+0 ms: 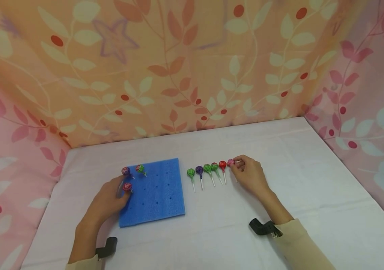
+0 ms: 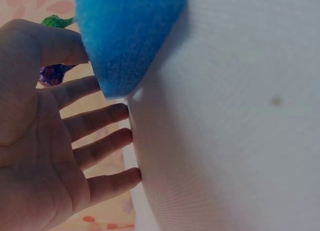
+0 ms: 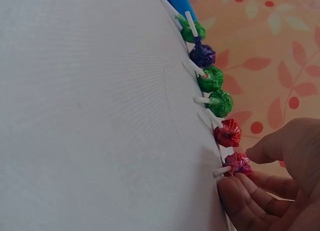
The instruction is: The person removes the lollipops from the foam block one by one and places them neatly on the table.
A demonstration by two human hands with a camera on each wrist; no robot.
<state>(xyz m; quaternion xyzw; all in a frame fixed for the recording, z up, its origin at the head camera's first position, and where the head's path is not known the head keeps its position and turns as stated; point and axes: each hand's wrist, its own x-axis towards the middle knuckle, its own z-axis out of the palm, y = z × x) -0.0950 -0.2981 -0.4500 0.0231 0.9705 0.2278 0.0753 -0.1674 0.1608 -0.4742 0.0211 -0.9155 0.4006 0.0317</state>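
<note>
My right hand [image 1: 250, 176] has its thumb and fingers around the wrapped head of a pink lollipop [image 3: 238, 163], whose white stick points toward the table's front. This lollipop is at the right end of a row with a red lollipop [image 1: 222, 165], green lollipops [image 3: 220, 103] and a purple lollipop [image 1: 199, 170]. My left hand [image 1: 105, 200] rests at the left edge of a blue foam board [image 1: 164, 187], fingers extended and fingertips touching the board and table. Standing in the board are a purple lollipop [image 1: 125, 171], a green-and-red lollipop [image 1: 140, 168] and a red-pink lollipop [image 1: 127, 186].
Small holes in rows dot the foam board. A white cloth covers the table [image 1: 212, 232], and patterned fabric [image 1: 192, 67] hangs behind it and at both sides. Black wrist mounts [image 1: 262, 227] sit at both sleeves.
</note>
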